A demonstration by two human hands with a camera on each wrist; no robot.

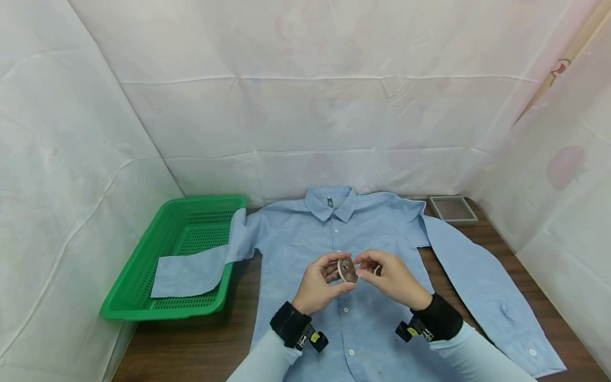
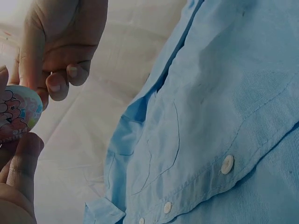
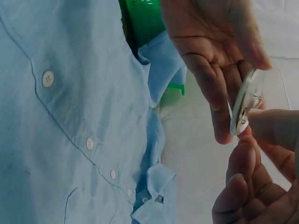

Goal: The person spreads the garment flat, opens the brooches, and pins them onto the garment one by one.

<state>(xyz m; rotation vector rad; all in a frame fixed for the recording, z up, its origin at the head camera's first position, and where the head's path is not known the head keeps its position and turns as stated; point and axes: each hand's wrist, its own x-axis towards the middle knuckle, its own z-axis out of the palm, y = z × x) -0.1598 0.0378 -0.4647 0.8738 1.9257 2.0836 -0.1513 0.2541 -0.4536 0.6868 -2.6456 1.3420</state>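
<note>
A round pin badge is held up over the front of a light blue button-up shirt. My left hand grips it by the rim, between thumb and fingers. From the other side, my right hand pinches at its back with thumb and fingertips. In the right wrist view, the metal pin shows on the back of the badge, right at the right thumb. A colourful printed face of the badge appears in the left wrist view. The shirt lies spread out, collar away from me.
At the left stands a green plastic basket, with one shirt sleeve lying in it. The other sleeve stretches across the brown table to the right. A small grey-framed tray sits at the back right. White sheets surround the table.
</note>
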